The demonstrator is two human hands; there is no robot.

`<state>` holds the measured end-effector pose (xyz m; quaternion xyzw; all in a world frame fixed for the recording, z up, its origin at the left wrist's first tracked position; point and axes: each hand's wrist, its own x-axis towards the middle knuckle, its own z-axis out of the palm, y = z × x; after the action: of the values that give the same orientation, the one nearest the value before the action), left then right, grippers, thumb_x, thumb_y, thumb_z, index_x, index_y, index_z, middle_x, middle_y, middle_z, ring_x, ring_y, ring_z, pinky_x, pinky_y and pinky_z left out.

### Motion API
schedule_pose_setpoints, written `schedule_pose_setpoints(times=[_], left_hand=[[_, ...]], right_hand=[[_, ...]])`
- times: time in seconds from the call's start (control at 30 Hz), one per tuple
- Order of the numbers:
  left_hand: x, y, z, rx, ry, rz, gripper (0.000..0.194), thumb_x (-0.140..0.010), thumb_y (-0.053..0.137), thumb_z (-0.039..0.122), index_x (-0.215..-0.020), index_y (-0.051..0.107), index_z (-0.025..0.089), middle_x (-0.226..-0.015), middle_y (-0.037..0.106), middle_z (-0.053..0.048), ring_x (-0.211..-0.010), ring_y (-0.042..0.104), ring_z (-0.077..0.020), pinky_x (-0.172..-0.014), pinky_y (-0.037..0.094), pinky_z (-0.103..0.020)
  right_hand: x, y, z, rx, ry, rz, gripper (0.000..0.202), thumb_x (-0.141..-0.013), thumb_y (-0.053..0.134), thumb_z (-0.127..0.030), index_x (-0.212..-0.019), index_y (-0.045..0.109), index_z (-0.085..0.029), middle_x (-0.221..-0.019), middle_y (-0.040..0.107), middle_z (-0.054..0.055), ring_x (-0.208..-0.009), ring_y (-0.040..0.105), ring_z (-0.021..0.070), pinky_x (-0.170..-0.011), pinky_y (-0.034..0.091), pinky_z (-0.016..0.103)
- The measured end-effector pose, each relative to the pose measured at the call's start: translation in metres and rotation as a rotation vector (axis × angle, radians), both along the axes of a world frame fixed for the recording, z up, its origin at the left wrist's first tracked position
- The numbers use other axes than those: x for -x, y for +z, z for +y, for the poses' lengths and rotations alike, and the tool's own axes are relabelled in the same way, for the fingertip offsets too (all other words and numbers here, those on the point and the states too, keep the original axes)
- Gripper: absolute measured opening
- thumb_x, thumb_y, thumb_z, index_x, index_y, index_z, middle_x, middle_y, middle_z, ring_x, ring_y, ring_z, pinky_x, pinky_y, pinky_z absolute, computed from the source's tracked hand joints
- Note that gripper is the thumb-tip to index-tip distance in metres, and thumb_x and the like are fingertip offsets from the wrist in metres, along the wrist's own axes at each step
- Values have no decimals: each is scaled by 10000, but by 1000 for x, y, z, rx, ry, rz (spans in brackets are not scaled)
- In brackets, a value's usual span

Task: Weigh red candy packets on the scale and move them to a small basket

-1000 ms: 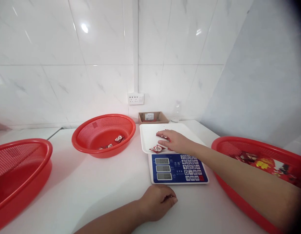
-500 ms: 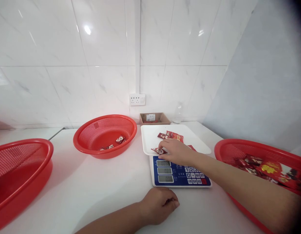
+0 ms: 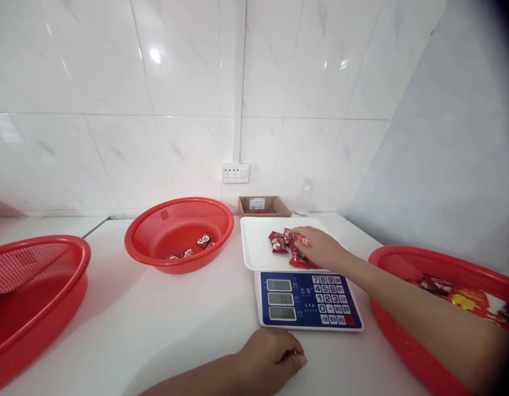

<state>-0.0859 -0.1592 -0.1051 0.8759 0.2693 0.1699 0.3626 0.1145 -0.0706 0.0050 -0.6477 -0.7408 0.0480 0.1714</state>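
Red packets (image 3: 278, 242): bunched on the scale's white tray (image 3: 258, 257), under and beside the right hand.
Left hand (image 3: 273, 357): resting on the white surface (image 3: 188, 316) before the scale (image 3: 310, 300), loosely curled; grip narrow, contents cannot be told.
Right basket (image 3: 397, 330): holds dark red packets and a larger red-and-yellow pack (image 3: 469, 300), beneath the right forearm.
Left basket (image 3: 52, 291): red, mesh-walled, partly in view.
Right hand (image 3: 318, 246): palm down, fingers bent, touching packets; whether the grip pinches one cannot be told.
Middle basket (image 3: 155, 234): a few packets inside.
Carton (image 3: 281, 208): behind the tray, something red inside.
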Motion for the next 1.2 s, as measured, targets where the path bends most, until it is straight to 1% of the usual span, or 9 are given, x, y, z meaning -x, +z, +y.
schedule_pose_setpoints(times=[0.17, 0.3, 0.37, 0.47, 0.6, 0.7, 0.8, 1.03, 1.2], left_hand=[[-1, 0, -1, -23, 6, -1, 238, -857, 417, 282, -888, 633, 185, -843, 651, -25, -736, 583, -132, -671, 441, -188], [-1, -1, -1, -21, 9, -10, 242, -859, 415, 280, -892, 632, 180, -850, 651, -30, -755, 585, -134, -689, 442, -190], [0, -1, -1, -18, 13, -5, 246, -859, 414, 286, -897, 633, 181, -851, 650, -31, -761, 585, -138, -696, 444, -197], [0, -1, -1, -11, 12, 2, 253, -862, 411, 301, -912, 632, 189, -864, 650, -29, -764, 584, -142, -696, 446, -204], [0, -1, 0, -5, 15, 11, 251, -863, 409, 296, -917, 630, 190, -876, 649, -30, -772, 582, -143, -701, 446, -204], [0, -1, 0, 6, 9, 11, 250, -866, 405, 296, -914, 628, 193, -883, 647, -28, -786, 581, -145, -711, 443, -209], [0, -1, -1, 10, 3, 10, 243, -867, 404, 286, -908, 626, 194, -876, 647, -24, -780, 579, -143, -708, 440, -212], [-2, 0, -1, 6, 23, 2, 236, -861, 406, 267, -898, 628, 192, -876, 650, -23, -773, 578, -140, -698, 438, -206], [-2, 0, -2, 15, 37, 15, 236, -861, 410, 276, -905, 627, 196, -891, 650, -21, -789, 578, -144, -711, 441, -215]], right_hand=[[12, -6, -8, -50, 275, -143, 415, -836, 366, -424, -1171, 528, -241, -1294, 463, 40, -1235, 315, 247, -990, 283, 413], [19, -11, -8, 11, 326, -183, 490, -818, 370, -505, -1210, 495, -240, -1342, 413, 29, -1291, 191, 286, -1011, 223, 478], [19, -9, -9, 29, 338, -162, 451, -813, 387, -497, -1146, 544, -238, -1267, 496, 34, -1266, 247, 286, -993, 254, 476], [14, 1, -12, 46, 363, -85, 373, -838, 358, -455, -1017, 604, -239, -1089, 602, 46, -1110, 451, 246, -925, 353, 415], [-10, 8, -16, 71, 191, -57, 403, -855, 308, -410, -1139, 538, -240, -1163, 556, 67, -1057, 499, 229, -888, 387, 384], [-36, 6, -18, 114, 33, -147, 444, -806, 393, -376, -1203, 490, -202, -1227, 521, 95, -1110, 471, 263, -902, 376, 409], [-54, 4, -22, 208, -34, -203, 484, -775, 439, -381, -1210, 484, -176, -1243, 514, 106, -1113, 479, 269, -905, 381, 402], [-52, 0, -21, 246, -57, -243, 431, -764, 446, -296, -1163, 519, -150, -1089, 609, 103, -968, 572, 230, -784, 441, 313], [-54, 10, -23, 172, -134, -327, 298, -757, 414, -214, -989, 592, -156, -991, 589, 139, -875, 580, 291, -679, 427, 382]])
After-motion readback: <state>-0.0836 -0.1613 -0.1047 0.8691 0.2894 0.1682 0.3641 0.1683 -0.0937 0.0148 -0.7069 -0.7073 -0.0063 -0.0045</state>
